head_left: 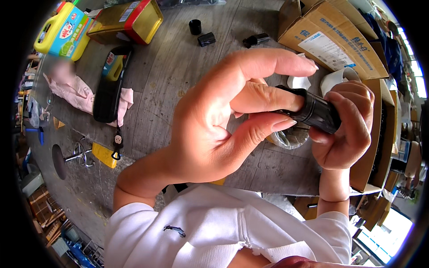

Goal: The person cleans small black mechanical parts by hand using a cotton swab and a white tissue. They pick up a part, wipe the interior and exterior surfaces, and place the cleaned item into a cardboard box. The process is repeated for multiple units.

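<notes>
Both hands meet on a black cylindrical plastic part [313, 110] held above the table, right of centre. My left hand [223, 111] has its thumb and another finger on the part's near-left end, while its forefinger arches free above. A fingertip seems to sit at or inside that end; I cannot tell how deep. Around the opposite end, the fingers of my right hand [346, 123] are curled tight. Beyond the hands lie more black plastic pieces: a short round one [195, 27], one on its side [206, 39] and a longer one [256, 40].
A roll of clear tape [290, 139] lies under the held part. Cardboard boxes [330, 40] and an open carton [382, 134] line the right. At left are a pink cloth [78, 91], a black glossy phone-like object [105, 98], a yellow jug [67, 31] and a gold tin [127, 22].
</notes>
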`<action>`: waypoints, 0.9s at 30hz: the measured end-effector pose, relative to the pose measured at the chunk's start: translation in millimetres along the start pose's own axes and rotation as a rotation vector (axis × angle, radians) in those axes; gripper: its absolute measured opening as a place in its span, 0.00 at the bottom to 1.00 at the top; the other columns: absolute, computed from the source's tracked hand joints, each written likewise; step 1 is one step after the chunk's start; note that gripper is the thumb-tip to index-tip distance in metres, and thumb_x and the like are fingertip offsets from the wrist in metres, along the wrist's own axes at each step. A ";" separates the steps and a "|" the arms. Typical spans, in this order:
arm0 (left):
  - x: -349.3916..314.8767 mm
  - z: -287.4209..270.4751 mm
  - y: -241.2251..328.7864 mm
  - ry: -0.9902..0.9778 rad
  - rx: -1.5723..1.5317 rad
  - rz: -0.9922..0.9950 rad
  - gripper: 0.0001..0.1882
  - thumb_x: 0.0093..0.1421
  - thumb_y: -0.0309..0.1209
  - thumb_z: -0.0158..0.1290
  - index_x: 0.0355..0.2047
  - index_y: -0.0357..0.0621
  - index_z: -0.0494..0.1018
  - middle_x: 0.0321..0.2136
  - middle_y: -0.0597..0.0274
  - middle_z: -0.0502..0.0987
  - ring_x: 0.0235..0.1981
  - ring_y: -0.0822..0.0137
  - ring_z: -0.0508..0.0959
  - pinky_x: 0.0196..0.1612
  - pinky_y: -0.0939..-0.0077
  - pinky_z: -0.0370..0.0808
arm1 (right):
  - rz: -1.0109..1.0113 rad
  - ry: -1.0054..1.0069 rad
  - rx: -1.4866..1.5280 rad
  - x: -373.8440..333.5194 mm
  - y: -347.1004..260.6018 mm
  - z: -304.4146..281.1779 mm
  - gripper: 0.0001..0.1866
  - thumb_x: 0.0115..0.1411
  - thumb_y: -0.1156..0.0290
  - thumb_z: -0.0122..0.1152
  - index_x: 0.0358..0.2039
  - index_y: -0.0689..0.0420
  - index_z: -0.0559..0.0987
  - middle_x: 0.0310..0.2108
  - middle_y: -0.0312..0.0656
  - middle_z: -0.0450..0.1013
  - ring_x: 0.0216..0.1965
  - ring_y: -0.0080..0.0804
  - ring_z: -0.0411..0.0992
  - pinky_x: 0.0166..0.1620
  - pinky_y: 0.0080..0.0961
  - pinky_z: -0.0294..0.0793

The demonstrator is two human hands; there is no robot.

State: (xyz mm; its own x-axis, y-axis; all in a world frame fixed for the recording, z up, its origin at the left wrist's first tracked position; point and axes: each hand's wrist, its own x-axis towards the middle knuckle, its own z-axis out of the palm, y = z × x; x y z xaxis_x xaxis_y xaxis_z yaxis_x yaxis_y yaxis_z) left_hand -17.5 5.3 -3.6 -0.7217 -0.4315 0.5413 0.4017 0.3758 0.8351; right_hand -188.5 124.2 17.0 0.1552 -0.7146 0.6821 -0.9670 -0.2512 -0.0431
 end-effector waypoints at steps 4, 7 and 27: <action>-2.0 2.8 -2.7 0.010 -0.008 0.048 0.25 0.56 0.18 0.52 0.51 0.27 0.55 0.40 0.46 0.75 0.26 0.74 0.69 0.32 0.83 0.66 | 0.129 0.019 0.096 -6.4 -4.2 10.8 0.33 0.54 0.39 0.51 0.29 0.64 0.72 0.25 0.41 0.65 0.29 0.33 0.67 0.36 0.33 0.66; 0.4 -1.0 -13.5 -0.053 0.077 0.219 0.26 0.55 0.15 0.52 0.51 0.27 0.55 0.40 0.42 0.74 0.25 0.72 0.69 0.31 0.81 0.67 | 0.138 -0.001 0.147 -10.6 -0.9 11.0 0.33 0.56 0.39 0.48 0.30 0.64 0.71 0.22 0.41 0.63 0.25 0.32 0.63 0.31 0.28 0.63; -2.8 5.8 -6.3 0.195 -0.178 0.011 0.44 0.53 0.34 0.59 0.60 0.30 0.44 0.35 0.60 0.76 0.26 0.76 0.62 0.32 0.85 0.62 | 0.014 0.005 0.296 5.4 0.2 -10.9 0.22 0.47 0.76 0.67 0.42 0.65 0.71 0.34 0.49 0.70 0.31 0.34 0.68 0.37 0.28 0.66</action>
State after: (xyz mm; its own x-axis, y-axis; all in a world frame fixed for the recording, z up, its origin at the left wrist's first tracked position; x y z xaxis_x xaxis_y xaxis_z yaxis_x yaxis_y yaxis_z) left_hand -21.3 8.9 -10.9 -0.6012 -0.5845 0.5449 0.5143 0.2389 0.8237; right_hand -190.0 127.5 28.6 0.1408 -0.7160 0.6837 -0.8677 -0.4218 -0.2631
